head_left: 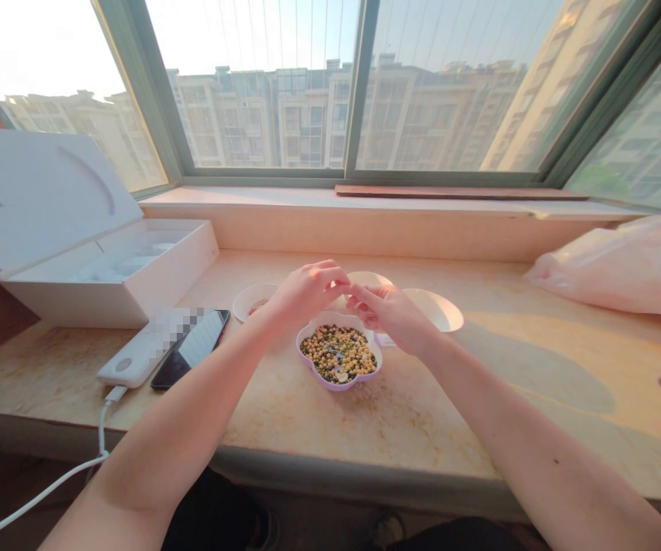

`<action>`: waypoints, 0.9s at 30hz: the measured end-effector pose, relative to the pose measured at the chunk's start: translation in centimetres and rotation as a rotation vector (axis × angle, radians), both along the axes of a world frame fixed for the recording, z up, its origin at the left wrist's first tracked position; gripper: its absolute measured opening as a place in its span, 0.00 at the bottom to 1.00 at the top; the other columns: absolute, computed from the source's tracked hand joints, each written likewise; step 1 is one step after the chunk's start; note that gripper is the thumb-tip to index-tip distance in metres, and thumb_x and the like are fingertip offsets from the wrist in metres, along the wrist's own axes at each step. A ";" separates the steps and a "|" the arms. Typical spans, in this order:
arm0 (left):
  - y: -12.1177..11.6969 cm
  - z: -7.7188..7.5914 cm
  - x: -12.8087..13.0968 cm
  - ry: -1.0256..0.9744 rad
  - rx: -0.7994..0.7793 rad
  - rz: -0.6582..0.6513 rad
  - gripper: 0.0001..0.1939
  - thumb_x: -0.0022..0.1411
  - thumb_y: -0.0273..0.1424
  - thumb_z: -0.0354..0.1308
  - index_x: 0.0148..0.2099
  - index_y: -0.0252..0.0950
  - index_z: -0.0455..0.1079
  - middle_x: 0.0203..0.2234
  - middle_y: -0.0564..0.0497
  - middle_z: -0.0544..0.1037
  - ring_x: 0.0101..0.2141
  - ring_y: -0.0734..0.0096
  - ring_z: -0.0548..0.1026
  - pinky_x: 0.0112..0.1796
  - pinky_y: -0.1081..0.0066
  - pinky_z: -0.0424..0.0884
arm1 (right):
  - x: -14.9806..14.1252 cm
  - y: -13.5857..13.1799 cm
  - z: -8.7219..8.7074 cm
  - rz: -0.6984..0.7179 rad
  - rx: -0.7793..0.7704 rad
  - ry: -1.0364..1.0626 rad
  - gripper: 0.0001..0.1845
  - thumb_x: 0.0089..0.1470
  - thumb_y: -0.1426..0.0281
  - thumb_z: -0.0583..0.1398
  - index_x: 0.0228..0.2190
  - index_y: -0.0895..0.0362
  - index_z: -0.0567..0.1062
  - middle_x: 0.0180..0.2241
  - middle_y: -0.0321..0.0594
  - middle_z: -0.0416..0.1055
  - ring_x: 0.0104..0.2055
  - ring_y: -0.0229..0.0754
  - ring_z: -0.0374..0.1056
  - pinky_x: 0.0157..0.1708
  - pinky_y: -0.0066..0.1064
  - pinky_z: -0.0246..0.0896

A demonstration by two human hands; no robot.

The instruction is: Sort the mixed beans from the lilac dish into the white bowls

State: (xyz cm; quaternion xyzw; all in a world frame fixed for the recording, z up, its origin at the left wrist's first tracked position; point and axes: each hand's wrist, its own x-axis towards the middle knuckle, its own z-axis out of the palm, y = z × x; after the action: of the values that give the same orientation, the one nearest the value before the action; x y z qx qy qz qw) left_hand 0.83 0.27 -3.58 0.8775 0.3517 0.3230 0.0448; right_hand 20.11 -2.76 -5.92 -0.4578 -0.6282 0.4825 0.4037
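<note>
A lilac, scallop-edged bowl (339, 386) stands on the counter, full of mixed beans (336, 352), yellow and dark, with a few bluish and whitish bits among them. Above its far rim my left hand (310, 291) and my right hand (385, 310) meet at the fingertips. The fingers of both are bent and pinched together; whatever lies between them is too small to make out. Behind the hands are three white dishes: a left one (242, 302) with something reddish in it, a middle one (370, 278) partly hidden, and a right one (439, 308).
An open white box (106, 268) stands at the left. In front of it lie a white power bank (135, 356) with a cable and a black phone (193, 348). A pale plastic bag (623, 264) rests at the right, and a window closes off the back.
</note>
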 end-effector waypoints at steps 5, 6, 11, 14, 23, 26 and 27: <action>1.1 0.0 -1.1 0.183 -0.036 0.221 0.15 0.71 0.30 0.51 0.39 0.35 0.79 0.37 0.45 0.81 0.36 0.66 0.77 0.39 0.69 0.69 | -0.8 -0.3 -1.0 -0.019 0.418 -0.564 0.11 0.61 0.73 0.59 0.38 0.53 0.84 0.38 0.41 0.82 0.41 0.45 0.75 0.43 0.34 0.66; 1.5 -0.2 -1.3 0.225 -0.052 0.263 0.15 0.71 0.29 0.50 0.39 0.34 0.79 0.36 0.44 0.81 0.36 0.66 0.77 0.38 0.69 0.69 | -0.9 -0.3 -1.1 0.002 0.464 -0.651 0.14 0.60 0.75 0.58 0.38 0.53 0.84 0.40 0.41 0.83 0.43 0.46 0.76 0.45 0.35 0.66; 2.6 -1.4 -1.8 0.396 -0.142 0.359 0.17 0.70 0.29 0.49 0.40 0.32 0.80 0.34 0.41 0.82 0.32 0.63 0.77 0.35 0.68 0.67 | -1.4 0.2 -1.7 0.158 0.520 -0.917 0.20 0.60 0.80 0.54 0.39 0.53 0.84 0.45 0.41 0.82 0.48 0.47 0.76 0.50 0.35 0.67; 2.7 -1.5 -1.8 0.403 -0.159 0.369 0.17 0.70 0.30 0.49 0.43 0.34 0.81 0.35 0.41 0.82 0.33 0.62 0.78 0.36 0.68 0.68 | -1.7 0.1 -1.7 0.235 0.540 -1.011 0.22 0.60 0.81 0.53 0.45 0.54 0.83 0.47 0.42 0.82 0.49 0.48 0.76 0.53 0.36 0.66; 1.9 -1.0 -1.5 0.417 -0.071 0.299 0.14 0.68 0.29 0.51 0.41 0.34 0.80 0.36 0.42 0.82 0.34 0.62 0.78 0.36 0.68 0.68 | -2.7 -1.1 -1.5 0.325 0.550 -0.929 0.12 0.63 0.68 0.58 0.42 0.56 0.82 0.49 0.47 0.79 0.49 0.53 0.75 0.51 0.41 0.67; 1.7 -0.8 -1.4 0.412 -0.070 0.279 0.14 0.67 0.28 0.51 0.40 0.35 0.80 0.36 0.42 0.82 0.33 0.62 0.78 0.35 0.68 0.68 | -2.7 -0.6 -1.8 0.337 0.527 -0.847 0.10 0.62 0.69 0.61 0.42 0.55 0.82 0.49 0.45 0.80 0.49 0.51 0.75 0.50 0.40 0.67; 1.7 -0.8 -1.3 0.412 -0.073 0.279 0.14 0.67 0.28 0.52 0.40 0.35 0.80 0.35 0.42 0.82 0.33 0.62 0.78 0.36 0.68 0.68 | -2.7 -0.5 -1.9 0.343 0.517 -0.833 0.10 0.61 0.70 0.61 0.41 0.54 0.82 0.48 0.44 0.80 0.48 0.50 0.75 0.49 0.39 0.67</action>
State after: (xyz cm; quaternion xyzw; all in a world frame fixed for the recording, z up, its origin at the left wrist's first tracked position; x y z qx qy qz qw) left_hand -0.49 1.92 -4.36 0.8655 0.4827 0.1275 -0.0414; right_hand 17.45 -3.22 -7.86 -0.3867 -0.9003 0.1477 0.1345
